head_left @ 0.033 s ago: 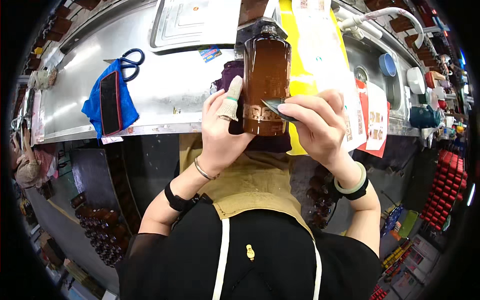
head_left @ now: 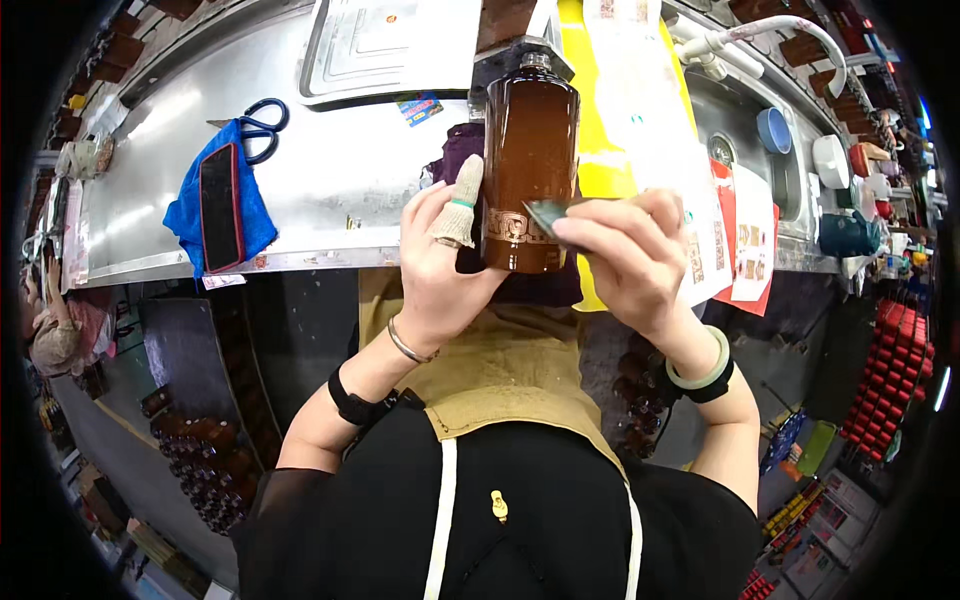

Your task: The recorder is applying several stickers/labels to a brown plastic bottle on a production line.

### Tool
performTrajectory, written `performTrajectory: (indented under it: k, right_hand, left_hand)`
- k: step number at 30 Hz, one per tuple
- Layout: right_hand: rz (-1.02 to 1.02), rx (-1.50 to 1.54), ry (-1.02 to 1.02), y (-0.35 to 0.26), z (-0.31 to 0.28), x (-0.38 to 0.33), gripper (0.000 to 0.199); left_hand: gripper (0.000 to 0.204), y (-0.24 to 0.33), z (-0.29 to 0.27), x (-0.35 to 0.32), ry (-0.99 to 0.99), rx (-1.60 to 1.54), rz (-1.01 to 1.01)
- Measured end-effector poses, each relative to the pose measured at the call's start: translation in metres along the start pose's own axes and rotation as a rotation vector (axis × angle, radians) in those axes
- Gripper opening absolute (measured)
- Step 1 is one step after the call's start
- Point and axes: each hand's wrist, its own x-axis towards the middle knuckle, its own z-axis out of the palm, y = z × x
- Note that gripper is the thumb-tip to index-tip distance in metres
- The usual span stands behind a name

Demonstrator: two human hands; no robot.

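A brown glass bottle (head_left: pixel 532 140) lies with its neck pointing away from me and its base toward me, a pale patterned band around its lower part. My left hand (head_left: pixel 445 270) steadies it at the left side and base, thumb by the base; one finger wears a knitted cover (head_left: pixel 460 205) with a green band. My right hand (head_left: pixel 635 255) pinches a small dark flat blade-like piece (head_left: pixel 547 216) between thumb and fingers. Its edge lies over the patterned band, hiding the band's right part. A dark purple cloth (head_left: pixel 460 150) shows beside and under the bottle.
On the metal counter (head_left: pixel 340 190), a phone (head_left: pixel 221 205) rests on a blue cloth (head_left: pixel 262 215), beside scissors (head_left: pixel 262 130). A metal tray (head_left: pixel 385 50) stands at the back. Yellow and white sheets (head_left: pixel 650 120) lie to the right, before a sink with a faucet (head_left: pixel 715 42).
My right hand has shifted slightly, and the dark piece has turned a little over the patterned band. The bottle has moved slightly left, with my left hand still at it.
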Motion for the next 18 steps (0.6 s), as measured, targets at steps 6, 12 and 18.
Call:
performTrajectory:
  k: [6, 12, 18]
  right_hand:
    - [-0.013, 0.036, -0.006, -0.015, -0.003, -0.004, 0.038]
    - [-0.11, 0.095, -0.142, -0.035, -0.011, -0.011, 0.044]
    - [-0.087, 0.027, -0.097, -0.031, -0.001, -0.022, 0.041]
  left_hand:
    - [0.09, 0.0, 0.013, 0.001, -0.028, -0.191, -0.226]
    - [0.087, 0.009, 0.002, 0.002, 0.006, 0.005, -0.015]
    - [0.085, 0.004, 0.006, 0.003, 0.032, 0.05, 0.073]
